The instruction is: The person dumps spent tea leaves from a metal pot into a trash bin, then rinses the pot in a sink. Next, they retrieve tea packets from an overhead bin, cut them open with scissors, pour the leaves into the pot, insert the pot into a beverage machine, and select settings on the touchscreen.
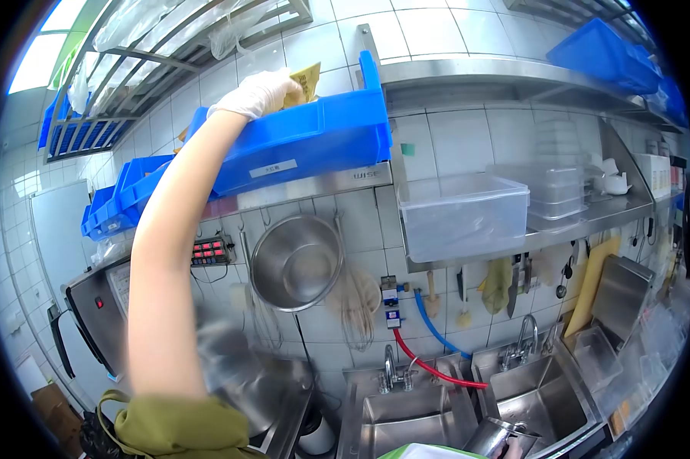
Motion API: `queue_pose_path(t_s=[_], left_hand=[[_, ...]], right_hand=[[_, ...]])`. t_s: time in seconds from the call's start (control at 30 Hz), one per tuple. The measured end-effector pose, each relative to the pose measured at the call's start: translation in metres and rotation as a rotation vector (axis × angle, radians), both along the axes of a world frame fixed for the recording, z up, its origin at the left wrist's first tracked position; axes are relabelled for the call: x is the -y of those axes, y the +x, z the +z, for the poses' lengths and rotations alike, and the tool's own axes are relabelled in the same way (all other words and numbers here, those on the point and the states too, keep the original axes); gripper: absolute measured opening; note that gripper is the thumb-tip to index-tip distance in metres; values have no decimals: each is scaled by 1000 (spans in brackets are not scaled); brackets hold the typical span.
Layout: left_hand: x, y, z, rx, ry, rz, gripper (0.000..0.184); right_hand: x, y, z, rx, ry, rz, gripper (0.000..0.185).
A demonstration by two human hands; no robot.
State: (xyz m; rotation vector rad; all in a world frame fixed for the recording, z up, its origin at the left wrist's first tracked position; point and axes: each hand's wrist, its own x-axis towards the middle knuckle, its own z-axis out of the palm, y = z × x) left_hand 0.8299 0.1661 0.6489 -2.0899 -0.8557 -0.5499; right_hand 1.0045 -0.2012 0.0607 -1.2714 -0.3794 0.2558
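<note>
My left hand (pixel 257 95), in a thin white glove, reaches up over the rim of a blue plastic bin (pixel 306 134) on the wall shelf. Its fingers are closed on a yellow-brown packet (pixel 306 83) with dark print, which stands above the bin's rim; the bin's wall hides what lies inside. At the bottom edge, my right hand (pixel 515 447) is partly in view, with its fingers at a shiny metal pitcher (pixel 491 437) over the front of the right-hand sink. The pitcher is tilted, and the picture's edge cuts it off.
Two steel sinks (pixel 417 417) with taps stand below, and a red hose (pixel 429 367) runs across them. A metal bowl (pixel 297 264) and whisks (pixel 355 321) hang beneath the shelf. Clear plastic boxes (pixel 463 218) sit on the right shelf. More blue bins (pixel 123 195) are at left.
</note>
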Motion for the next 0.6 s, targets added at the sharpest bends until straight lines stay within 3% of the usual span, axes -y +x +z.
queue_pose_path(t_s=[0.07,0.17,0.27,0.37,0.4,0.5,0.6], left_hand=[[10,3,0,223,-351,-13,43],[1,1,3,262,-510,-2,48],[-29,-8,12,237,-794,-203,55],[-28,-20,8,93,-605,-236,53],[-28,-8,14,62,-584,-112,37],[-10,-10,-12,297,-186,-51,36],[-16,-14,1,266,-344,-79,36]], right_hand=[[-1,-1,-1,31,7,-13,28],[-2,-2,-1,101,16,-36,28],[-4,-3,-6,232,16,-99,30],[-2,-3,-8,216,-4,-83,31],[-3,-4,-4,154,-7,-56,31],[-3,-3,-1,59,-12,-22,31],[-2,-6,2,9,-14,-7,31]])
